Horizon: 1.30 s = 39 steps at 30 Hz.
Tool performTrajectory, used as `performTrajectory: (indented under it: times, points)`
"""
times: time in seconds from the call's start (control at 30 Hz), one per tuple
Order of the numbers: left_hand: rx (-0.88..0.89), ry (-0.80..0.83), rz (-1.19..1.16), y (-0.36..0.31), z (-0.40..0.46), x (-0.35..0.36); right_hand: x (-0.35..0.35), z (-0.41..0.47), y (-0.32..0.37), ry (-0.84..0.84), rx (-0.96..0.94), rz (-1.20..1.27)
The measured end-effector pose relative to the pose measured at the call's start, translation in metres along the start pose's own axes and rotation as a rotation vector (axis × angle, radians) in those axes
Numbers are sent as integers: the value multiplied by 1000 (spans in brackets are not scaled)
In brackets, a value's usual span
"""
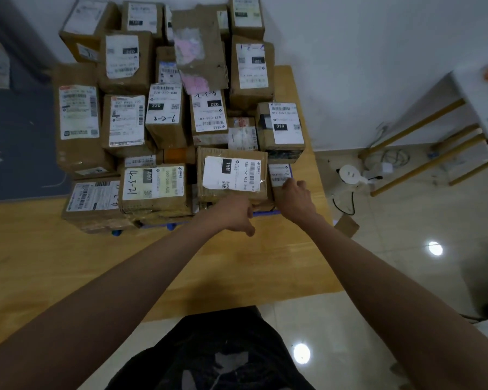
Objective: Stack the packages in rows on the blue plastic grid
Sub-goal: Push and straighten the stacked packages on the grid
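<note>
Several brown cardboard packages with white labels are stacked in rows over the blue plastic grid [262, 213], of which only slivers show at the front edge. A front-row box marked 15H [231, 173] lies flat on top. My left hand [235, 213] rests against its near side, fingers curled, thumb hanging down. My right hand [295, 199] presses on a small package [279, 174] wedged at the right of the 15H box. Whether either hand actually grips its box is unclear.
The stack stands on a wooden floor mat [68, 263] against a white wall. A flat piece of cardboard [347, 225] lies on the tiles to the right. Further right stand a white table with wooden legs [423, 153], cables and a white power strip [350, 175].
</note>
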<state>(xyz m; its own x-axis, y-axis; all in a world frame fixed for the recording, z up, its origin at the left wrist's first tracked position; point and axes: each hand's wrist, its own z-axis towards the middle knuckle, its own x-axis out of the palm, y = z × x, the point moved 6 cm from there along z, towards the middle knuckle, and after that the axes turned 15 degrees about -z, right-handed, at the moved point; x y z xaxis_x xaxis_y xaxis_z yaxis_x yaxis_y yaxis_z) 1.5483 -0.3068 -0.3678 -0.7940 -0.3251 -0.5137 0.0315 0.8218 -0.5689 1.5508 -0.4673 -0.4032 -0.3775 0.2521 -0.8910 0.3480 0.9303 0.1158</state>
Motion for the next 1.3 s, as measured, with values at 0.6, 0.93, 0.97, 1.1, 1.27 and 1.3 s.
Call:
performTrajectory:
  times: [0.6,0.93,0.97,1.1,1.27,1.3]
  points:
    - [66,-378,514,-42,36,-50,-82,53,-34,-89,32,395]
    - [-43,-389,395,-52,58,-66,-87,92,-30,18,-59,532]
    - [-65,-372,328,-54,61,-72,-86,94,-31,25,-54,542]
    - [-142,-369,92,-70,88,-100,-80,109,-42,62,-23,628]
    - [-183,-353,-194,-74,121,-103,-65,119,-44,194,-16,751]
    - [-190,-354,-236,-74,124,-101,-63,119,-43,204,-18,764]
